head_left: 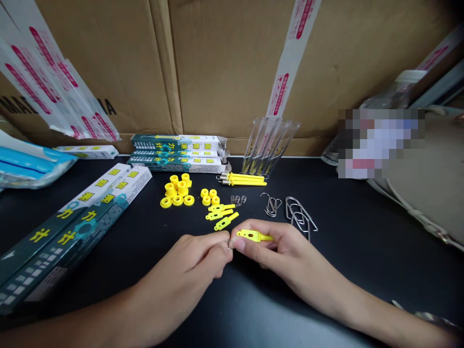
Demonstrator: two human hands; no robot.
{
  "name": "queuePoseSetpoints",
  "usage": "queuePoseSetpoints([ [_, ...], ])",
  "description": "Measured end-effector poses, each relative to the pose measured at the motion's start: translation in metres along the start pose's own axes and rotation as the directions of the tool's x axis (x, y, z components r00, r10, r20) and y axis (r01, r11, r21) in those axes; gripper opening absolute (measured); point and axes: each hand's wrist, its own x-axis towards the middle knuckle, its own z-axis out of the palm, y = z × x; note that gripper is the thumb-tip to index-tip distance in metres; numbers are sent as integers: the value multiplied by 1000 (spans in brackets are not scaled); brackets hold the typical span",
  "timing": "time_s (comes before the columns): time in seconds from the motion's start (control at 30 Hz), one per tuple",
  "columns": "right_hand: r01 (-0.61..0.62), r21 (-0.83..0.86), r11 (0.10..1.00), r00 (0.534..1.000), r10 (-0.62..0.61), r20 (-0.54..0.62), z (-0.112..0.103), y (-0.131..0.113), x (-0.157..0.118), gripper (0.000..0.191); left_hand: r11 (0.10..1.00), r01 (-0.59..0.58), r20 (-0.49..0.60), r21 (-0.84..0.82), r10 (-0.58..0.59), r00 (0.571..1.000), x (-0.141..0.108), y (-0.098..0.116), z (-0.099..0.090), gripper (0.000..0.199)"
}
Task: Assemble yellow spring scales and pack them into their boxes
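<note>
My right hand [286, 246] is closed round a yellow plastic rod piece [251, 235] with a flat, holed end pointing left. My left hand [203, 258] pinches a small metal wire piece [229, 244], whose exact form is mostly hidden by the fingers. Both sets of fingertips meet over the table. Just beyond them lie several similar yellow rod pieces [225, 222], some small springs [238, 199], and small yellow rings [206, 200]. Larger yellow collars [170, 189] stand farther left. Wire hooks [271, 205] and bigger bent wire hooks [299, 215] rest beyond my right hand.
Long printed boxes [90, 212] lie at left, with more stacked boxes [177, 153] at the back. Clear tubes [266, 147] stand against the cardboard [217, 72]. Yellow rods with metal ends [246, 180] lie before them. A bottle [393, 94] and bag [431, 183] are at right.
</note>
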Motion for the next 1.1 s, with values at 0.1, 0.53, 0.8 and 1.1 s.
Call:
queuePoseSetpoints([
  [0.1,16,22,1000,999,-17,27,-1,-1,1,27,998,0,54,-60,4,999,2,6,-2,41],
  [0.53,-4,84,996,1000,3,14,1,-4,0,30,974,91,380,-206,-6,925,9,-3,-20,52],
  [0.8,-3,101,995,1000,2,14,1,-4,-1,28,964,67,401,-257,43,915,9,-6,-22,50],
  [1.1,30,94,995,999,-32,21,2,-4,-3,19,891,73,392,-448,123,912,12,-3,-21,37],
])
